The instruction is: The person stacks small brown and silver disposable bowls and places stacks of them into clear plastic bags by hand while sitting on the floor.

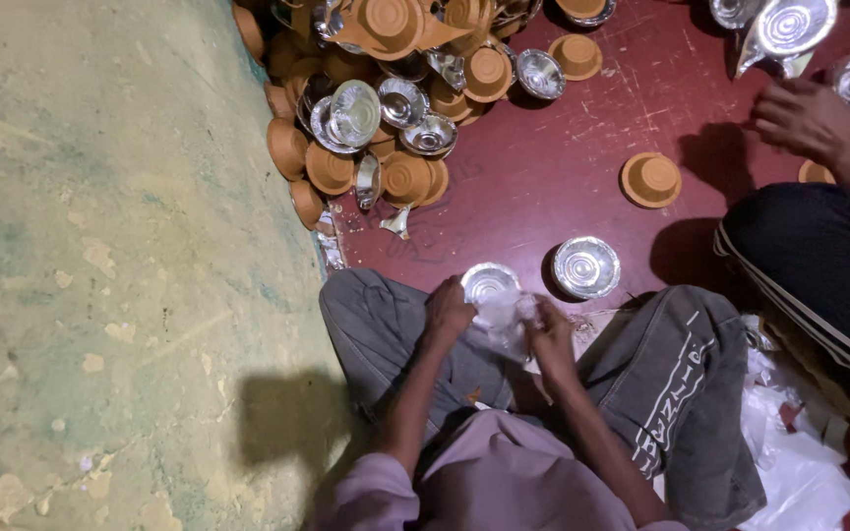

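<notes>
Clear plastic wrap [504,317] between both hands [497,320]

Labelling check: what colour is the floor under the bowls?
Dark red floor, scuffed with pale scratches; head view.

Partly visible items. A silver foil bowl [489,282] at lower centre is partly covered by the left hand [447,312] and a crumpled clear plastic wrap [506,319], whose contents cannot be told. The heap of brown and silver bowls [386,98] is cut off by the top edge. At the right edge, a co-worker's hand [801,118] shows, the arm cropped.
</notes>
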